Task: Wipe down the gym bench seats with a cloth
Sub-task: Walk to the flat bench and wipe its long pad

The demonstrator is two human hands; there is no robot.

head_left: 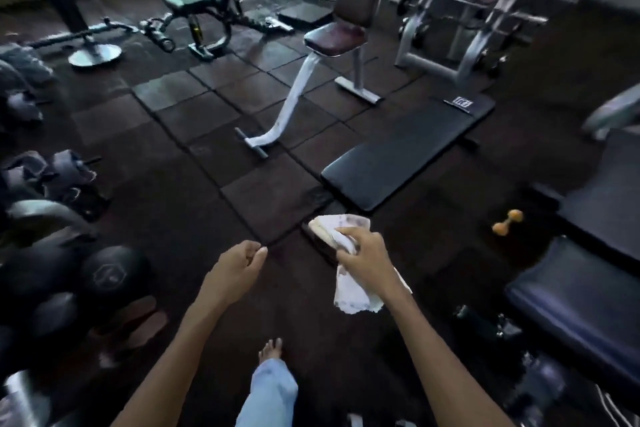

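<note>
Head view: the right hand (363,250) clutches a crumpled cloth (349,291) in mid-air short of the flat bench's (405,152) near end, the left hand (239,262) loosely curled and empty; its dangling tail could drag on the floor (194,204), and a dumbbell (507,221) lies underfoot.

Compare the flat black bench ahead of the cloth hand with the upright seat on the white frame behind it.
The flat bench is one long black pad lying low and level; the upright seat has a short reddish-brown pad plus a tall backrest. The flat bench's supports are mostly hidden; the upright seat stands on a white frame with a long angled leg. The flat bench lies nearer the right hand holding the cloth. Both are padded and unoccupied.
</note>
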